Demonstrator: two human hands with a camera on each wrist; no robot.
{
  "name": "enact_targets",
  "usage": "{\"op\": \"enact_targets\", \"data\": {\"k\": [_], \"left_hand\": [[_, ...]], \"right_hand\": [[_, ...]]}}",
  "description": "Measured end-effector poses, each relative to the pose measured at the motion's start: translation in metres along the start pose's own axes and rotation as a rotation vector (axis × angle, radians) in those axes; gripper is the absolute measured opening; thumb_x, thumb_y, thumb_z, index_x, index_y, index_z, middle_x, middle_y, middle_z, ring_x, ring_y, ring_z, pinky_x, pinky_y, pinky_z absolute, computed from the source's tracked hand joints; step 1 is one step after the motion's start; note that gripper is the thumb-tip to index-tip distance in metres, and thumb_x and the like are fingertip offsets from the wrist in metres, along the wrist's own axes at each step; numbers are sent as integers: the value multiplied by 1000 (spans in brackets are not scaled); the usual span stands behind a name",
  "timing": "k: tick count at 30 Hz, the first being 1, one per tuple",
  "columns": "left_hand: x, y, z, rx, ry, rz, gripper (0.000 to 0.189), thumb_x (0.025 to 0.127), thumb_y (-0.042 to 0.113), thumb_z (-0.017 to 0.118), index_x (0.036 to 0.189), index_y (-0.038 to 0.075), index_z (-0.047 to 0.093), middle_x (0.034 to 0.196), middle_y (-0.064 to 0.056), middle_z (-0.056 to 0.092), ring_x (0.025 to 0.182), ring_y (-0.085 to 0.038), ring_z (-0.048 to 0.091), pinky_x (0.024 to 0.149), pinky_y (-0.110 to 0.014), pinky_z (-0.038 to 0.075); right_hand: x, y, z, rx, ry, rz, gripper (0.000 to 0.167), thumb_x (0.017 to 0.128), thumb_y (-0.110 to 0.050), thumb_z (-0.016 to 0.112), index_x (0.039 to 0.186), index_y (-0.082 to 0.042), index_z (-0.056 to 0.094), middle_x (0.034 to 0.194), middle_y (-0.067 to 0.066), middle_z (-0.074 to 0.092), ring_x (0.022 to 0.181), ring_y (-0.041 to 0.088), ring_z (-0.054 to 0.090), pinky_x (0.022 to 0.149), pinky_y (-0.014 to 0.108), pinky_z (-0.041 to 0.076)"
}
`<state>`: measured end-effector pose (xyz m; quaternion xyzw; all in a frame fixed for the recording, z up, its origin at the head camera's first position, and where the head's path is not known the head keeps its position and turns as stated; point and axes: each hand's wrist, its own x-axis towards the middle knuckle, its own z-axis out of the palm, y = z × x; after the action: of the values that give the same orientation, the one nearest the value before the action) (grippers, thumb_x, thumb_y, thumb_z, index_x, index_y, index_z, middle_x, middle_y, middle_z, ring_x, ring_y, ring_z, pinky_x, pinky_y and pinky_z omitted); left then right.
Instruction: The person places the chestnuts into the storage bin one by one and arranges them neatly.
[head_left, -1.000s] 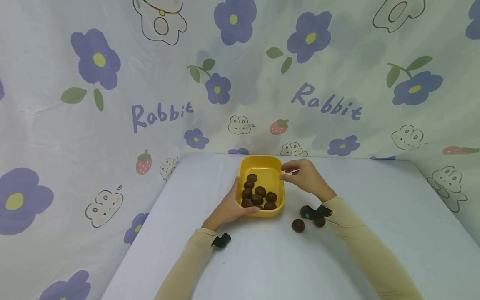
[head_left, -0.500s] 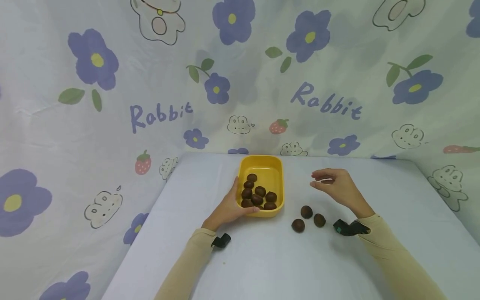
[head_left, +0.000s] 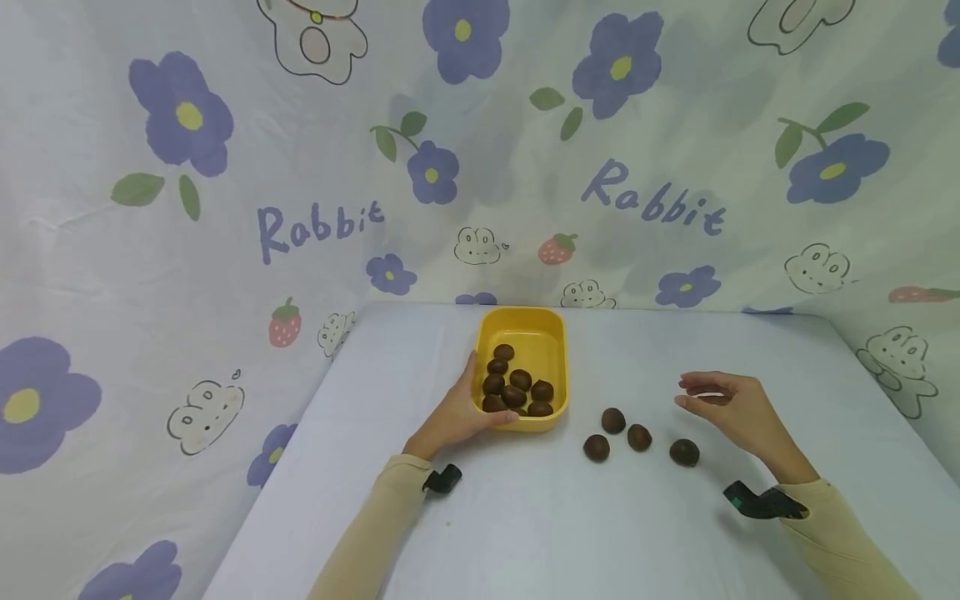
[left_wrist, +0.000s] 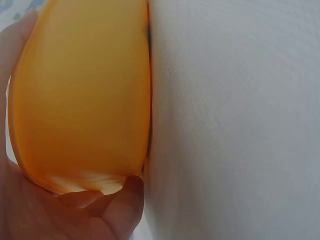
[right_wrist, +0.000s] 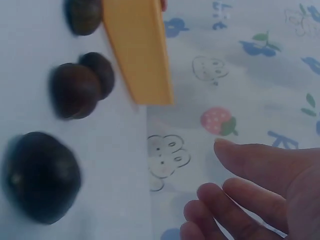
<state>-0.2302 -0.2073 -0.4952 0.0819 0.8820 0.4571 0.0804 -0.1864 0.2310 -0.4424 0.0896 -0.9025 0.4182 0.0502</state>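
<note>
In the head view, my left hand [head_left: 456,414] grips a yellow plastic box [head_left: 531,425] at its near left corner, thumb over the near rim. The left wrist view shows fingers curled against the box's wall [left_wrist: 85,100]. Several dark brown chestnuts [head_left: 513,397] lie inside, mostly in the near and left part. To the right of the box, several more chestnuts [head_left: 639,437] rest on the table. My right hand [head_left: 738,412] hovers above and right of the rightmost chestnut [head_left: 684,452]. Its fingers are loosely bent, thumb apart, and nothing shows between them in the right wrist view.
A white cloth covers the table [head_left: 540,533]. Behind and at the sides hangs a curtain [head_left: 645,250] printed with flowers and rabbits. Small black cameras sit at the left wrist [head_left: 444,480] and the right wrist [head_left: 765,502].
My right hand has moved from the box's right rim to the right and nearer. Loose chestnuts that the right arm covered now show. The left hand and box have stayed in place.
</note>
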Motion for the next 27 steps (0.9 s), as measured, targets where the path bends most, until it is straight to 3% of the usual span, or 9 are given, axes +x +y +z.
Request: {"op": "enact_targets", "data": {"k": [5,10,21,27], "left_hand": [[-1,1,-1,8,-2,-6,146,65,73,86,167,27,-6,176,-5,10,161,-30,20,130,-57,21],[-1,2,0,7,-4,5,145,66,71,86,168,24,-6,176,-6,8,162,-31,18,130,-57,20],[2,1,1,16,5,4,142,70,63,89,168,22,-5,176,-5,9,162,-30,19,130,-57,21],[1,1,1,7,-8,-10,144,67,69,87,167,27,-7,176,-5,9,162,-30,19,130,-57,21]], "right_hand": [[-14,15,2,-9,6,-16,43,91,-21,81,126,2,70,118,24,75,90,-18,60,74,7,54],[-25,26,7,-17,-43,5,44,90,-22,82,126,1,71,119,22,75,93,-15,61,76,10,56],[-42,35,17,19,-139,40,48,88,-22,84,127,2,69,123,21,73,98,-11,61,81,16,59],[-44,36,20,-17,-140,28,51,84,-22,87,123,4,70,120,22,73,96,-9,62,82,16,59]]}}
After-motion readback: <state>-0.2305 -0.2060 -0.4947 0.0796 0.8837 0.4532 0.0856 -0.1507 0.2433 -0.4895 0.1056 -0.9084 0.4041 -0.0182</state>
